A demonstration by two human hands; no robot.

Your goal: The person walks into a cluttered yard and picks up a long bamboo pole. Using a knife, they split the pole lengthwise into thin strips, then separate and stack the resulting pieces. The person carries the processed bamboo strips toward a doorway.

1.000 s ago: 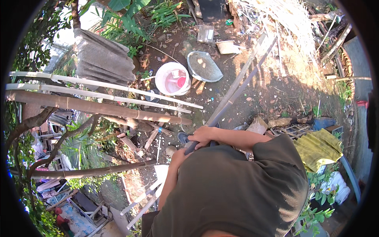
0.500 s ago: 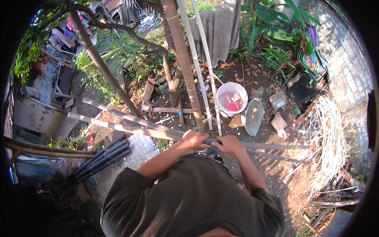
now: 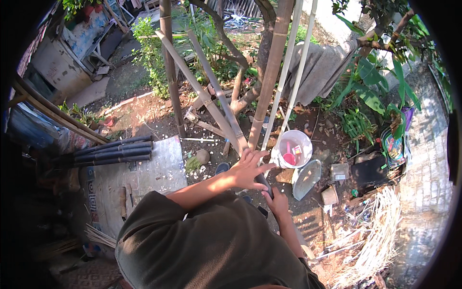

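Two long bamboo poles, one pale tan [image 3: 199, 91] and one greyer [image 3: 215, 86], slant from the upper left toward my body and converge at my hands. My left hand [image 3: 246, 169] lies over them with its fingers spread, not wrapped round either pole. Just below it, my right hand [image 3: 278, 203] is closed round a dark pole section, thumb along it. It looks like the greyer pole's continuation. My torso and right arm hide most of the poles' near ends.
A thick upright bamboo pole [image 3: 269, 72] and two thin whitish poles [image 3: 282, 77] stand ahead. Right of them are a white bucket [image 3: 306, 137] with a pink dipper [image 3: 289, 158], and an oval lid [image 3: 308, 180]. Dark bamboo lengths [image 3: 120, 153] lie left; pale strips [image 3: 370, 236] heap at right.
The poles have swung from lying crosswise to pointing away from me, far ends up and right. My left hand has loosened from its grip and spread its fingers; the view has turned left.
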